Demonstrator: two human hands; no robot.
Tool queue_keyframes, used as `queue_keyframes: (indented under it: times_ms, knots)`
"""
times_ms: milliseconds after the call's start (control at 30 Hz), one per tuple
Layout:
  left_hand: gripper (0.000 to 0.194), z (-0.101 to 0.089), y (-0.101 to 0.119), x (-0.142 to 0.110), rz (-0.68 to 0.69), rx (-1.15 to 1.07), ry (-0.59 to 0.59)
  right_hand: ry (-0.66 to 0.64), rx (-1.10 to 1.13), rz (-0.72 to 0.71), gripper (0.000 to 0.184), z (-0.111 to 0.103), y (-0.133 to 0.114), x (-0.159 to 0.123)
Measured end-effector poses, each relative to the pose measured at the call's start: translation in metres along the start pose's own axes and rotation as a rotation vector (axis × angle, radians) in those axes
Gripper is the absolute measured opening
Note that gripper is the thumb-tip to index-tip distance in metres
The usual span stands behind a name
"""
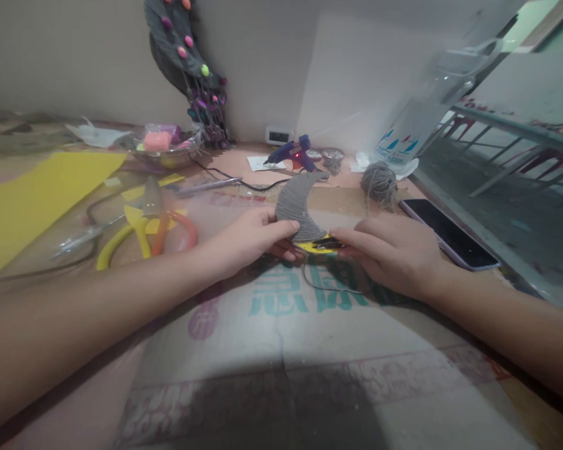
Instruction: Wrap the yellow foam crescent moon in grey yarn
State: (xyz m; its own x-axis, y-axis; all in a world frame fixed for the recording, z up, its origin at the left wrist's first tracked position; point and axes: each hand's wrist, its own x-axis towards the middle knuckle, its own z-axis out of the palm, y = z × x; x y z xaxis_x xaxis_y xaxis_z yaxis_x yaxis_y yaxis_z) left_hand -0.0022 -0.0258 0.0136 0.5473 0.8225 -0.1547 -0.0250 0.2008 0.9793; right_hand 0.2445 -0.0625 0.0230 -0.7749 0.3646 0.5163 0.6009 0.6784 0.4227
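Observation:
My left hand (pixel 263 237) pinches a crescent (pixel 296 209) wrapped in grey yarn, thumb on its front near the lower left edge. At the crescent's lower end, a bare yellow part (pixel 315 247) shows below the wrapping. My right hand (pixel 391 250) is closed at that end, its fingers around a small black tool (pixel 327 242) with a metallic glint, whose kind is unclear. A loose strand of grey yarn (pixel 328 287) curves below the crescent over the printed cardboard (pixel 281 350). Behind my right hand sits a ball of grey yarn (pixel 379 184).
A blue glue gun (pixel 291 152) with a red light stands at the back. Orange-and-yellow-handled pliers (pixel 143 231), a yellow sheet (pixel 37 200) and a bowl (pixel 162 156) lie left. A phone (pixel 450 234) and a plastic bottle (pixel 408 125) are right. A decorated crescent (pixel 176 47) hangs behind.

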Motion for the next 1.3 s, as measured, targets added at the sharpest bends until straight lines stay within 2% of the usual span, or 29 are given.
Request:
queue_keyframes:
  times_ms: [200,533,833,1100,1300]
  knots:
    - [0.01,0.0,-0.0011,0.0001,0.016,0.004,-0.018,-0.014,-0.001,-0.001,0.018,0.001,0.0004,-0.0001]
    - [0.018,-0.0008,0.0002,0.0012,-0.011,0.048,-0.043,0.004,-0.069,-0.081,0.023,-0.0043,-0.0002,0.0006]
    - [0.014,-0.0007,-0.0005,0.0011,-0.016,0.052,-0.052,-0.022,-0.084,-0.126,0.023,-0.0072,-0.0009,0.0028]
    - [0.015,-0.0007,-0.0008,0.0015,0.0,0.037,-0.047,-0.006,0.045,-0.017,0.025,0.0008,0.0001,-0.0025]
    - [0.015,-0.0004,-0.001,0.0012,-0.001,0.035,-0.038,-0.032,0.03,-0.024,0.024,-0.0009,-0.0011,0.0005]
